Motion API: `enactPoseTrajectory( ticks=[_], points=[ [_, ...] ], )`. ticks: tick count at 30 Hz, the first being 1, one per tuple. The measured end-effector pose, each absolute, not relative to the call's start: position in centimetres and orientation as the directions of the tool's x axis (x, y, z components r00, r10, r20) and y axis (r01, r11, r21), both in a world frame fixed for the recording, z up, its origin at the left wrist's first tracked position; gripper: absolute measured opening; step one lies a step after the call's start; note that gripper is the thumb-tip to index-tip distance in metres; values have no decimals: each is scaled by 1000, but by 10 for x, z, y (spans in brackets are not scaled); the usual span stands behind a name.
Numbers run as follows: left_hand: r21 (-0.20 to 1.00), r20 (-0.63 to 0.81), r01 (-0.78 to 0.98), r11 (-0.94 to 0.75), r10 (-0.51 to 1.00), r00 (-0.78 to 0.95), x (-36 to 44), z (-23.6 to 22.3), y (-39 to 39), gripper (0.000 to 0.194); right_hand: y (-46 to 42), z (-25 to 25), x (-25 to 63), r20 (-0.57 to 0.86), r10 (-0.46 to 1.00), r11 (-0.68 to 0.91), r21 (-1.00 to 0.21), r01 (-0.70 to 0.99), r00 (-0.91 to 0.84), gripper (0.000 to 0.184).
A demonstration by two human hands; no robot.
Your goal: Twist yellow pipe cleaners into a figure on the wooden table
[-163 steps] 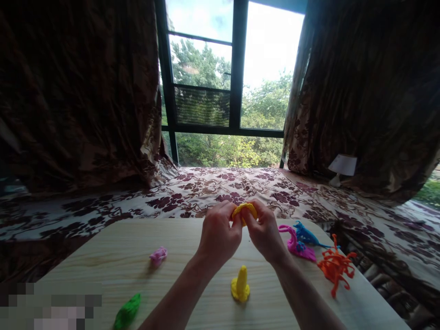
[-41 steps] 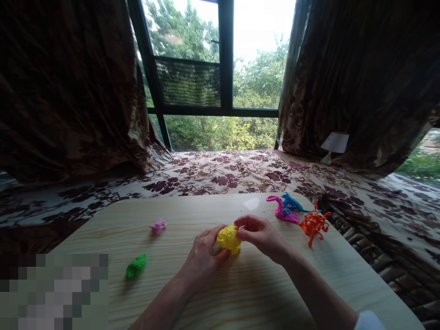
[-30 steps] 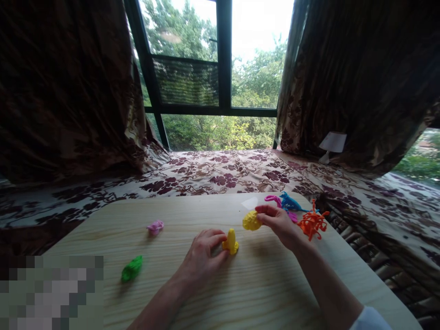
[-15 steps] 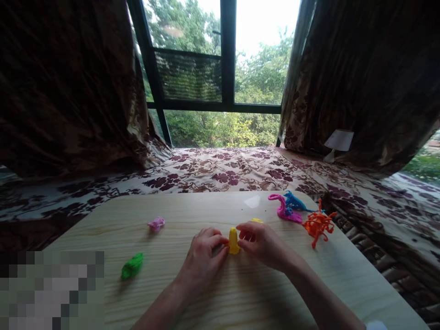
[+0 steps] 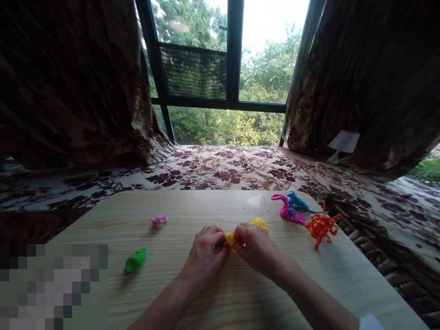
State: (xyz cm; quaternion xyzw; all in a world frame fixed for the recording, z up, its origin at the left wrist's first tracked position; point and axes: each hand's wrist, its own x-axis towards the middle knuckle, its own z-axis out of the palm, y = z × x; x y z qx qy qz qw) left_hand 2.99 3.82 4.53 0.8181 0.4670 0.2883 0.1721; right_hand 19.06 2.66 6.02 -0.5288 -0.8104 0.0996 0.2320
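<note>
The person's left hand (image 5: 205,247) and right hand (image 5: 254,245) meet around the middle of the tabletop (image 5: 172,284), both clamped by thumb and fingertips on a small yellow piece (image 5: 229,238), one from each side. A bumpy yellow disc (image 5: 260,223), partly hidden by the right hand, lies just beyond it toward the far edge. Magenta (image 5: 287,211) and blue figures (image 5: 297,201) touch near the far right corner, with a spindly orange figure (image 5: 322,226) beside the right edge. Toward the left edge lie a pink lump (image 5: 159,220) and, nearer the person, a green piece (image 5: 135,261).
</note>
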Motion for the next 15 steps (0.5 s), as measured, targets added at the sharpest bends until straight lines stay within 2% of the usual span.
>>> enactPoseTrajectory(
  ticks=[3,7,9,11,15],
  points=[
    [567,311,651,-504,863,398,29,46,37,13,27,60,192,259,905,421,-429,799,-338,6],
    [598,307,630,-495,868,390,28,46,35,11,28,58,206,234,900,429,-623,654,-368,19],
    [610,305,625,-488,872,383,28,46,35,11,30,57,215,232,909,407,-677,613,-347,28],
    [619,298,623,-478,877,377,29,46,35,11,32,58,222,236,923,381,-677,630,-304,30],
    [641,282,609,-468,881,380,29,47,36,11,30,59,222,229,924,379,-660,648,-307,21]
  ],
)
